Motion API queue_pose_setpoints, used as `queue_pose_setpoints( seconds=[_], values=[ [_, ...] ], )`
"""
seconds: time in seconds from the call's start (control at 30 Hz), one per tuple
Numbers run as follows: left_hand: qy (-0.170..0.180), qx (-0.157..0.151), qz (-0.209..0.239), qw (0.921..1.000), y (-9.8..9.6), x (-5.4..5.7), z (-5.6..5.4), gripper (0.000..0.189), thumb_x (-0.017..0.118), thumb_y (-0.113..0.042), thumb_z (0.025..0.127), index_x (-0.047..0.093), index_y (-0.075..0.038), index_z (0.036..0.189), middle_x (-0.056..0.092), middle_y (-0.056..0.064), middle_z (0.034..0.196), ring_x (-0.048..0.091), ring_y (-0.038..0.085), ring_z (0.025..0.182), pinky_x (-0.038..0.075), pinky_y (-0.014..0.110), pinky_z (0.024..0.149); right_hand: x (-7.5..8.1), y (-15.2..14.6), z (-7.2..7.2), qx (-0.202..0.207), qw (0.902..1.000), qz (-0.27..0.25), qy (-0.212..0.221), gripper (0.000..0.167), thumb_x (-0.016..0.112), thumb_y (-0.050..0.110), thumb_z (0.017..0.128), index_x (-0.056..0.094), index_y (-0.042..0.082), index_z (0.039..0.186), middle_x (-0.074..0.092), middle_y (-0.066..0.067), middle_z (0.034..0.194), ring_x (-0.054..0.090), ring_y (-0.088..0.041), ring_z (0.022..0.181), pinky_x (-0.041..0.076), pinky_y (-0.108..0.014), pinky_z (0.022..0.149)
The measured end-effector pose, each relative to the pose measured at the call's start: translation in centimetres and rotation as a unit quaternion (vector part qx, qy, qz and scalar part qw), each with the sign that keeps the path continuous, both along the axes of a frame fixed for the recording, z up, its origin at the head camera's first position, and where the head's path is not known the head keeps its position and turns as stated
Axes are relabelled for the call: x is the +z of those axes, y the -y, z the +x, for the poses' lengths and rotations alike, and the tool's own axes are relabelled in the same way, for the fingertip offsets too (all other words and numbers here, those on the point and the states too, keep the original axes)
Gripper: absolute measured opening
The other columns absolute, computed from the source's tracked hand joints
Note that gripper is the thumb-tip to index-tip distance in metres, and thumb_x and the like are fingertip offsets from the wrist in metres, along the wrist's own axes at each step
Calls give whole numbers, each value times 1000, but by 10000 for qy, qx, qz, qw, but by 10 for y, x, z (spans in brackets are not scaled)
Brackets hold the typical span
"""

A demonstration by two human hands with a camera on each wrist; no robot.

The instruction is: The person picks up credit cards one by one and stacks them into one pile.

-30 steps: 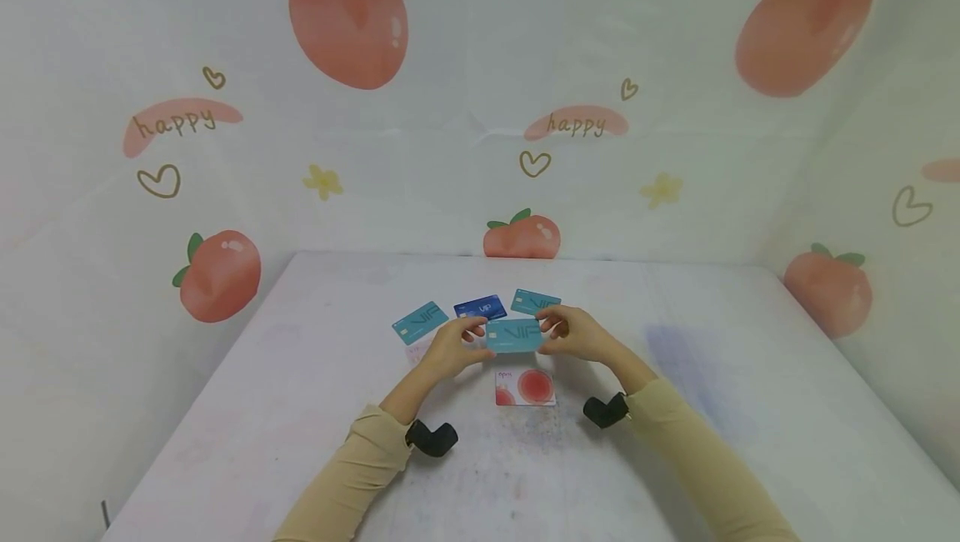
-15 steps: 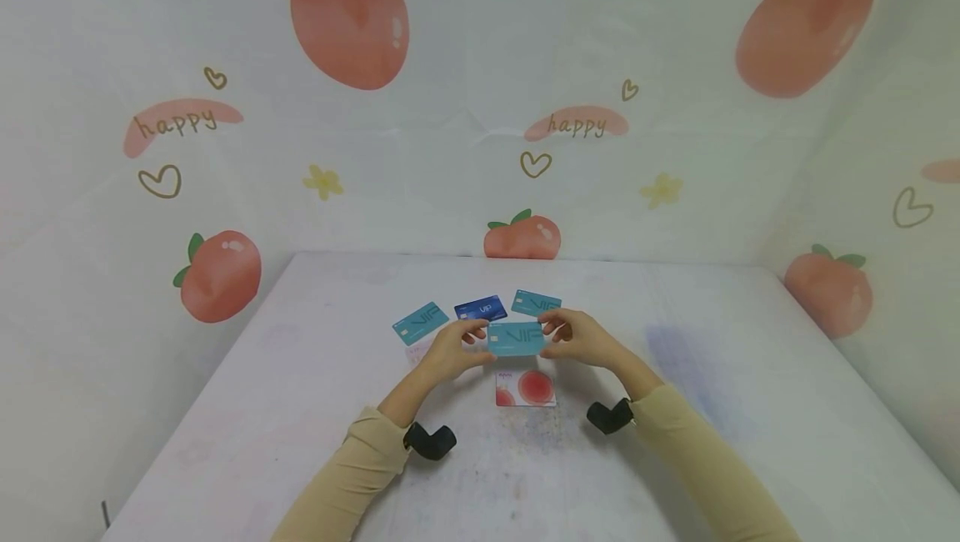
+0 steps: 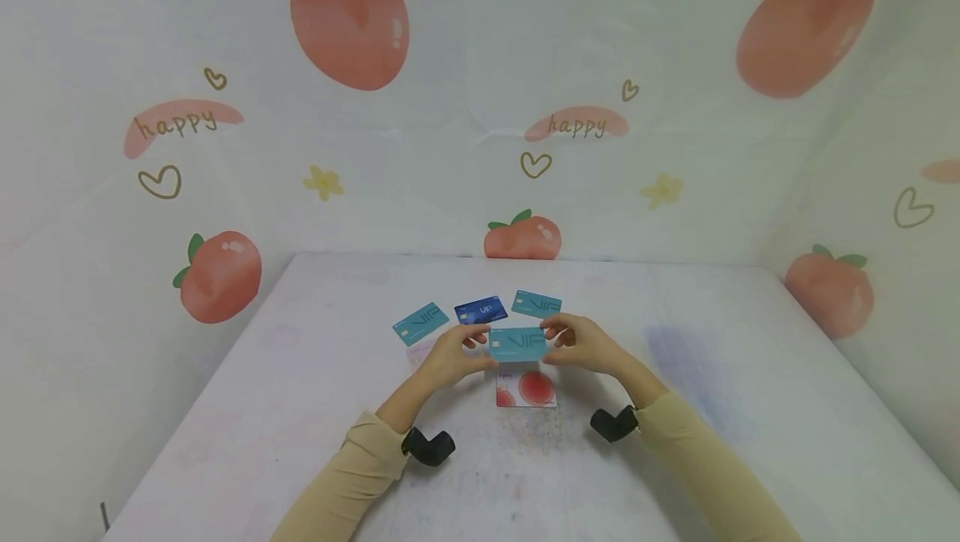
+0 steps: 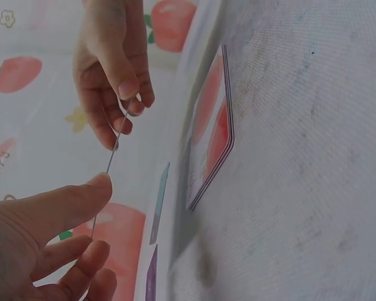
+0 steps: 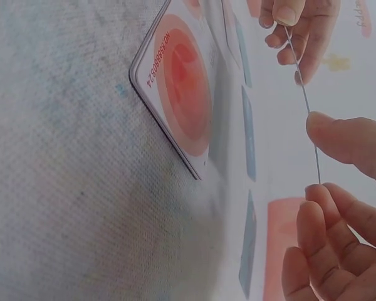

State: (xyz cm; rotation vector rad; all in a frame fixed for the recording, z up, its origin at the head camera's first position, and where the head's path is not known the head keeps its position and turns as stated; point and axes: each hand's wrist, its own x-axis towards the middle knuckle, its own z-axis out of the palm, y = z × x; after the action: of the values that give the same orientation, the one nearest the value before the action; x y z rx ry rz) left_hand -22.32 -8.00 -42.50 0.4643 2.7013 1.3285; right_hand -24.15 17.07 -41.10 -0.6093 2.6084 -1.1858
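Note:
A teal VIP card [image 3: 517,344] is held up off the table between both hands, its printed face toward the head camera. My left hand [image 3: 450,356] pinches its left end between thumb and fingers; my right hand [image 3: 588,343] pinches the right end the same way. Both wrist views show the card nearly edge-on, as a thin line. Below it on the table lies a white card with red circles [image 3: 527,389]. Layered edges in the left wrist view show that this is the top of a small stack [image 4: 213,132].
Behind the hands lie a teal card [image 3: 421,323] at the left, a dark blue VIP card [image 3: 481,308] in the middle and another teal card [image 3: 536,303] at the right. A pale pink card [image 3: 420,352] is partly hidden by my left hand. A fruit-print cloth hangs behind the table.
Both hands have lowered the teal card slightly toward the near side, closer to the white and red stack. The cards on the table have stayed put.

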Motion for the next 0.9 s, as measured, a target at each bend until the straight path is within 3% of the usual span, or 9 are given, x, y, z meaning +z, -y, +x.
queue_pose_setpoints(
  seconds=[0.9],
  values=[
    [51, -220, -28, 9997, -1, 0, 8, 52, 76, -21, 76, 58, -5, 122, 64, 12, 110, 55, 26, 101, 51, 29, 77, -8, -9, 8, 21, 10000, 33, 51, 49, 74, 20, 77, 56, 2, 119, 61, -12, 105, 56, -19, 91, 49, -45, 91]
  ],
)
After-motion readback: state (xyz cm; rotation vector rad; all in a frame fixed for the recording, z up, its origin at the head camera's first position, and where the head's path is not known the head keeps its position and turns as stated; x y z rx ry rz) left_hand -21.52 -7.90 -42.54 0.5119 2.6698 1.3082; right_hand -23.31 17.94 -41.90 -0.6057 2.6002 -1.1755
